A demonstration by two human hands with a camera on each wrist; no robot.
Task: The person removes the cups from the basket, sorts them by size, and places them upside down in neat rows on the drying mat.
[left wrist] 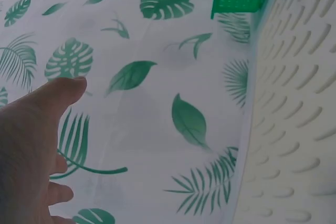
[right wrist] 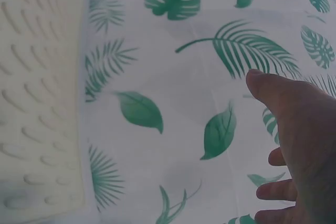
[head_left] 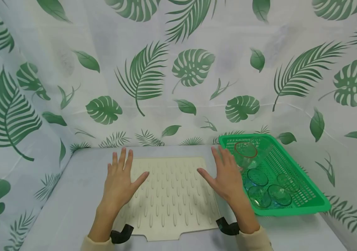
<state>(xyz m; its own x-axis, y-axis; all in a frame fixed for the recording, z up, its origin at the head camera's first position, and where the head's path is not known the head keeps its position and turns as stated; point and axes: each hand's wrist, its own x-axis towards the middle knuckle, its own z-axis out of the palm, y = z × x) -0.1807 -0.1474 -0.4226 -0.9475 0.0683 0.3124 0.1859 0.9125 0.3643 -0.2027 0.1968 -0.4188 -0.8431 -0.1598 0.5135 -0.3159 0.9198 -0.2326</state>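
A pale counter (head_left: 71, 188) runs beneath both hands, and beyond the fingertips a white sheet printed with green leaves (head_left: 197, 115) rises behind it and wraps around both sides. Between the left hand (head_left: 119, 184) and the right hand (head_left: 228, 179), a cream ridged board (head_left: 169, 200) lies flat on the counter. Both hands are released, fingers straight and thumbs out, above the board's side edges. Just to the right of the right hand stands a green basket (head_left: 294, 211) containing clear glasses (head_left: 280, 196) and, farther back, a red-rimmed clear vessel (head_left: 245, 150).

The left hand hides part of the board's left edge; the right hand and forearm cover part of its right edge and the basket's near side. Overlapping transparent walls make the glasses hard to count. Each wrist view crops its own hand, and the left one catches only a basket corner.
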